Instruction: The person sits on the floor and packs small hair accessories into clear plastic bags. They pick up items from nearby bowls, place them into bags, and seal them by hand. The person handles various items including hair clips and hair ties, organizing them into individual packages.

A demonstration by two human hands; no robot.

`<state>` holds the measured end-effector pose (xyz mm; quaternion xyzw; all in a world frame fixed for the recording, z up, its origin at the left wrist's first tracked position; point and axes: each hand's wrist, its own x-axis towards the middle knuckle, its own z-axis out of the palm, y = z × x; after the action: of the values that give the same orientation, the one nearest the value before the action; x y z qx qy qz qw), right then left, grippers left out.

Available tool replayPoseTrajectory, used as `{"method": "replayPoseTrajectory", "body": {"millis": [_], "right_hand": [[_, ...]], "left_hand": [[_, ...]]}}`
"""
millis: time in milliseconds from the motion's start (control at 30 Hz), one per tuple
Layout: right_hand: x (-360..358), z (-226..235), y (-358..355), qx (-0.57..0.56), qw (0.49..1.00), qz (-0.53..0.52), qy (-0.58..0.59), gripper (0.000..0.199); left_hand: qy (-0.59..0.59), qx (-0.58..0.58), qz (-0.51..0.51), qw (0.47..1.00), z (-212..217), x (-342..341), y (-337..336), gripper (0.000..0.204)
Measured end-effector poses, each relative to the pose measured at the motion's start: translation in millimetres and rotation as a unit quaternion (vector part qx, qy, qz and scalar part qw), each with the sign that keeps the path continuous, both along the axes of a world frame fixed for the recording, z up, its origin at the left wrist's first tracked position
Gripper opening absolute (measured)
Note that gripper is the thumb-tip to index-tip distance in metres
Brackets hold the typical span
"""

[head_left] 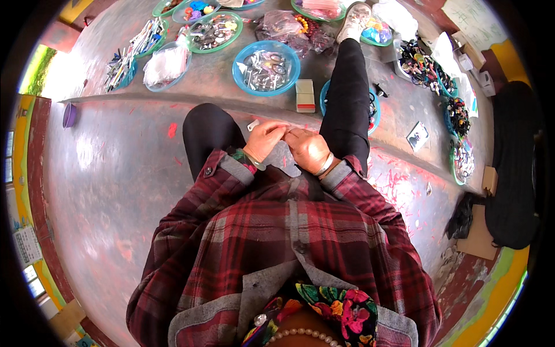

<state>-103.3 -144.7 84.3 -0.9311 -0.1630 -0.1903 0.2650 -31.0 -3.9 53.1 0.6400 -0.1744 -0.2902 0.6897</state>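
My left hand [265, 140] and my right hand [308, 149] meet in front of my lap, between my knees. Both are closed, with thumbs and fingertips pinched together where they touch. Whatever lies between the fingertips is too small and too covered to name. Just beyond my left hand is a small whitish piece [252, 125], beside my left knee. The nearest container beyond the hands is a blue basin [237, 74] holding scissors and clear plastic packets. A small tan and red box [304, 96] stands beside that basin.
A raised concrete ledge [156, 99] crosses ahead, with my right foot up on it. Along it stand a green basin [236, 41] of metal items, a basin of pens [118, 69] and a basin of dark bands [458, 118]. Red scraps [393, 188] litter the floor at right.
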Motion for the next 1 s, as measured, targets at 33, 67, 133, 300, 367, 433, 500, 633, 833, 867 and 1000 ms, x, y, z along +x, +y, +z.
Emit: {"method": "replayPoseTrajectory", "body": {"millis": [33,67,133,300,367,433,500,633,833,867,1000], "right_hand": [[-1,-1,1,0.005,1.0,0.007,-0.004,0.016],[0,2,1,0.005,1.0,0.012,-0.007,0.016],[0,7,2,0.002,1.0,0.013,0.004,0.015],[-1,1,-1,0.029,1.0,0.006,-0.006,0.018],[-2,-1,-4,0.024,1.0,0.002,-0.008,0.019],[-4,1,-6,0.031,0.999,-0.003,0.014,0.018],[-2,-1,-6,0.056,0.998,-0.015,-0.013,0.019],[-4,-1,-11,0.068,0.997,-0.031,-0.004,0.018],[-6,15,-27,0.113,0.991,-0.06,-0.042,0.013],[-1,19,-39,0.124,0.984,-0.052,-0.115,0.013],[-4,25,-103,0.137,0.943,-0.274,-0.127,0.012]], "left_hand": [[-0.025,0.028,0.007,0.999,4,-2,2,0.02],[-0.051,0.051,0.011,0.997,8,-3,1,0.02],[-0.071,0.062,0.021,0.995,3,-2,3,0.02],[-0.101,0.048,0.006,0.994,16,-5,-4,0.021],[-0.063,0.026,0.0,0.998,18,-6,-6,0.02],[-0.026,0.0,-0.002,1.0,16,-7,-8,0.02],[0.01,-0.03,0.0,0.999,9,-6,-9,0.021],[-0.114,0.047,0.008,0.992,1,-5,-9,0.02],[-0.081,0.073,0.07,0.992,-13,0,-12,0.021],[-0.077,0.069,0.072,0.992,-23,5,-8,0.022],[-0.042,0.063,0.067,0.995,-16,1,-10,0.024]]}}
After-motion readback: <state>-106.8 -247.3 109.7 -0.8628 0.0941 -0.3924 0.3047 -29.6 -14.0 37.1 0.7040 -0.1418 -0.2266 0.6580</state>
